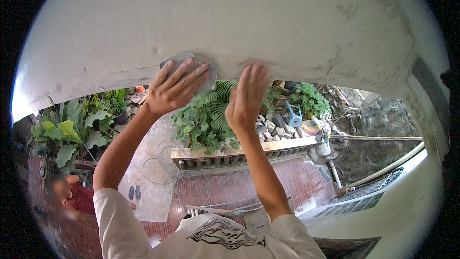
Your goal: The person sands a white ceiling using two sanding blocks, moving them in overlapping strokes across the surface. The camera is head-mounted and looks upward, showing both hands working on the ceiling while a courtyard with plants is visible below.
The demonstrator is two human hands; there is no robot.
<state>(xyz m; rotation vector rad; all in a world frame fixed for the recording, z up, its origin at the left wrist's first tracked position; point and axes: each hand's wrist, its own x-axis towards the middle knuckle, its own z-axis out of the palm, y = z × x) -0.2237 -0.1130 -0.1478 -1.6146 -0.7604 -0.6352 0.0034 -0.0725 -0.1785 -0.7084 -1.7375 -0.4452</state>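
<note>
My left hand (175,86) lies with spread fingers over a thin grey sheet (209,77) that looks like sandpaper, holding it against the lower edge of a pale plastered surface (230,29). The sheet's rounded edges stick out on both sides of the fingers. To the right, my right hand (249,97) reaches up to the same edge. Its fingers are stretched out, close together and a little blurred at the tips, and I see nothing held in them. Both arms are raised.
Below lies a reddish tiled floor (230,182) with a coiled hose (163,163) and dark slippers (134,192). A planter ledge (239,155) holds plants and stones, with a blue stool (293,115) behind. A person in a red shirt (82,197) is at lower left.
</note>
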